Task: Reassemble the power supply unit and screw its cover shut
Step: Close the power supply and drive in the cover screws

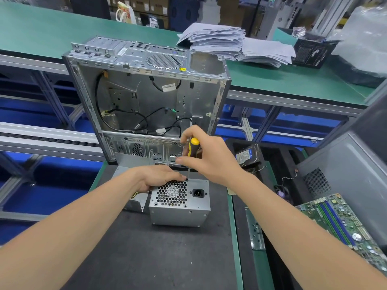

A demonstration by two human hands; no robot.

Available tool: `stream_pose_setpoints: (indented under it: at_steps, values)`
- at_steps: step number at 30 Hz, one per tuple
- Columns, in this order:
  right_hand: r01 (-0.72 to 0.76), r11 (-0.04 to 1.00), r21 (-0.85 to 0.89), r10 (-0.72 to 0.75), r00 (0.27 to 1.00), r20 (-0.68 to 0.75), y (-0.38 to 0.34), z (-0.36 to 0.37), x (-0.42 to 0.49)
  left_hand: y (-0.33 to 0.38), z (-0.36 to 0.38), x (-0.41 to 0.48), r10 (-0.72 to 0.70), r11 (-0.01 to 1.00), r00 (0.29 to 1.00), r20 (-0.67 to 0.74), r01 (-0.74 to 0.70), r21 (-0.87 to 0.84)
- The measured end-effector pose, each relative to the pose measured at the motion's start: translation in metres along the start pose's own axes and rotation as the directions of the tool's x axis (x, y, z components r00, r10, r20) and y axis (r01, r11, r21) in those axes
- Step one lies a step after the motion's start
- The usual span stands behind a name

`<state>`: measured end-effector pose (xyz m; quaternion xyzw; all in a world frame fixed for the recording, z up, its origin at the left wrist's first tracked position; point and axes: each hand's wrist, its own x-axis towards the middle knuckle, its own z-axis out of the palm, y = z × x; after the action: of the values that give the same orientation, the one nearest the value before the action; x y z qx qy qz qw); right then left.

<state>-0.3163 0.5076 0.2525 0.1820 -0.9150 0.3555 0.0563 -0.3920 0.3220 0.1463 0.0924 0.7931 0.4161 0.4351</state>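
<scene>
My right grip (206, 155) pinches the yellow-and-black handle of the screwdriver (192, 147). The shaft is upright, its tip at the far corner of the fan grille. My left grip (159, 176) rests, fingers extended, on the far edge of the power supply unit (180, 215). The unit stands on the dark bench (146, 258), before the open computer case (146, 97). The hard drive (245, 156) label is unreadable. The motherboard (343, 225) is cut off at the frame edge.

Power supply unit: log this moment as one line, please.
phase: screwing cover | power supply unit: on black mat | left hand: rests on its top | right hand: grips screwdriver, tip at its top edge
</scene>
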Motion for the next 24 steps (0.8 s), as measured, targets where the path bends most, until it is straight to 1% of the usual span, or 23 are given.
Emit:
stream_pose_setpoints:
  at_steps: [3, 6, 8, 10, 12, 13, 14, 15, 16, 18, 19, 21, 22, 24]
  values:
    - [0.11, 0.992, -0.057, -0.103, 0.988, 0.115, 0.0, -0.01, 0.0, 0.0, 0.0, 0.002, -0.016, 1.0, 1.0, -0.006, 0.016, -0.002]
    - [0.131, 0.99, -0.06, -0.122, 0.983, 0.134, 0.0, -0.019, 0.002, -0.002, 0.001, 0.004, -0.027, 1.0, 1.0, -0.013, 0.026, -0.012]
    - [0.146, 0.975, -0.17, -0.129, 0.986, 0.104, 0.001, -0.023, 0.005, -0.003, 0.001, 0.006, -0.018, 1.0, 1.0, -0.019, 0.018, -0.006]
    - [0.078, 0.945, -0.318, -0.056, 0.995, 0.077, -0.002, -0.024, 0.01, -0.003, 0.0, 0.007, -0.016, 1.0, 1.0, -0.023, 0.016, 0.005]
    - [0.002, 0.869, -0.495, 0.032, 0.998, 0.06, -0.005, -0.02, 0.014, -0.002, 0.0, 0.007, -0.014, 1.0, 0.999, -0.036, 0.015, 0.024]
    - [-0.003, 0.813, -0.582, 0.04, 0.998, 0.051, -0.007, -0.017, 0.014, -0.002, -0.001, 0.007, -0.012, 0.999, 0.999, -0.039, 0.014, 0.036]
    - [0.02, 0.785, -0.619, 0.012, 0.999, 0.047, -0.008, -0.014, 0.015, -0.001, -0.001, 0.007, -0.011, 0.999, 0.999, -0.038, 0.012, 0.045]
    - [0.053, 0.8, -0.598, -0.023, 0.998, 0.057, -0.009, -0.012, 0.015, -0.001, -0.001, 0.007, -0.008, 0.999, 0.999, -0.034, 0.01, 0.048]
    - [0.086, 0.847, -0.524, -0.053, 0.996, 0.077, -0.011, -0.013, 0.015, -0.001, -0.001, 0.006, -0.005, 0.999, 1.0, -0.03, 0.007, 0.044]
    - [0.134, 0.922, -0.365, -0.075, 0.983, 0.17, -0.012, -0.02, 0.016, -0.001, 0.0, 0.006, -0.004, 0.999, 1.0, -0.03, 0.005, 0.033]
    - [0.158, 0.93, -0.332, -0.085, 0.971, 0.222, -0.012, -0.023, 0.016, -0.001, 0.0, 0.005, -0.007, 0.999, 0.999, -0.038, 0.009, 0.034]
    - [0.19, 0.925, -0.329, -0.107, 0.962, 0.253, -0.01, -0.027, 0.015, -0.001, 0.002, 0.005, -0.008, 0.999, 0.998, -0.065, 0.011, 0.042]
    - [0.184, 0.917, -0.353, -0.107, 0.968, 0.228, -0.01, -0.026, 0.015, -0.001, 0.003, 0.005, -0.003, 0.999, 0.997, -0.072, 0.005, 0.038]
    - [0.133, 0.888, -0.44, -0.051, 0.98, 0.194, -0.011, -0.022, 0.017, -0.001, 0.003, 0.005, 0.011, 1.0, 0.998, -0.061, -0.01, 0.018]
